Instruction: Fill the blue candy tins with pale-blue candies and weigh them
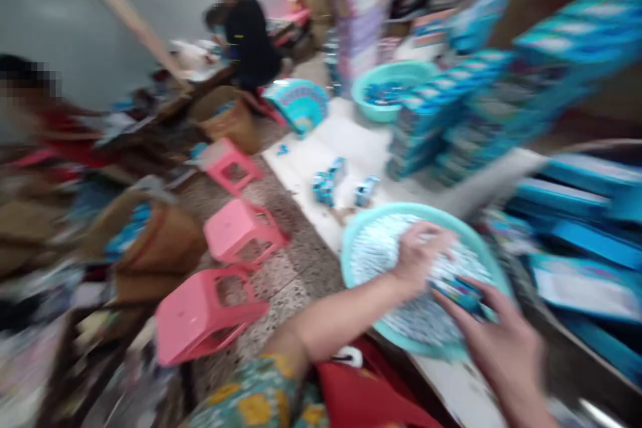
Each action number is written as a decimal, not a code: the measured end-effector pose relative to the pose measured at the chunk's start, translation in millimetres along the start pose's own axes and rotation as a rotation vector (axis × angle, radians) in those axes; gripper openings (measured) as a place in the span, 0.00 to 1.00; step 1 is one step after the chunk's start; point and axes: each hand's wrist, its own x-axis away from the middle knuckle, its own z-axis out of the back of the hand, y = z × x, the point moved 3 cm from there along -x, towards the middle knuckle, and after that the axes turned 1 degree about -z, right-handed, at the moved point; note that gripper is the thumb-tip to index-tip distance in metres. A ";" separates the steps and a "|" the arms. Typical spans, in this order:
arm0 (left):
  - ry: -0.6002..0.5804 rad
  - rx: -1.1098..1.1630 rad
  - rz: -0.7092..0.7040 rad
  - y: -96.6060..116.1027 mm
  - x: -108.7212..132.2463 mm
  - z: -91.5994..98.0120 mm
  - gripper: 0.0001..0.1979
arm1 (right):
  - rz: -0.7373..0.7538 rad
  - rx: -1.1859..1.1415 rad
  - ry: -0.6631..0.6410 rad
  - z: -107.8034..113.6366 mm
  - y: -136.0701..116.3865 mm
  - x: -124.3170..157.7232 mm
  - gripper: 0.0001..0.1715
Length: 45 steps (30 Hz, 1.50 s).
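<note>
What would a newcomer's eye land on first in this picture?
Probably the turquoise basin of small pale pieces, right of centre, with the left hand over it and the right hand holding a small blue item at its right side. Next, likely the three pink stools lined up on the floor to the left, and the stacked blue boxes at the upper right.

Left hand (420,255) blurred, hold unclear; right edge cuts blue boxes (599,242).
</note>
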 end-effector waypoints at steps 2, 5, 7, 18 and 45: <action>0.023 0.113 0.028 0.6 -7.2 -9.4 0.10 | -0.007 0.069 0.042 34.7 12.0 1.1 0.21; -0.017 0.112 0.019 -2.9 -24.7 -13.7 0.12 | -0.029 0.053 0.045 47.2 16.5 -4.3 0.19; -0.034 0.088 0.014 -5.7 -30.7 -17.8 0.12 | -0.050 0.033 0.058 45.8 16.1 -11.4 0.18; -0.046 -0.076 -0.101 -8.1 -34.7 -26.6 0.10 | -0.111 -0.001 0.105 50.0 16.7 -15.7 0.19; -0.070 -0.140 -0.211 -10.9 -20.1 -35.2 0.09 | -0.190 -0.134 0.234 51.4 25.4 -4.5 0.20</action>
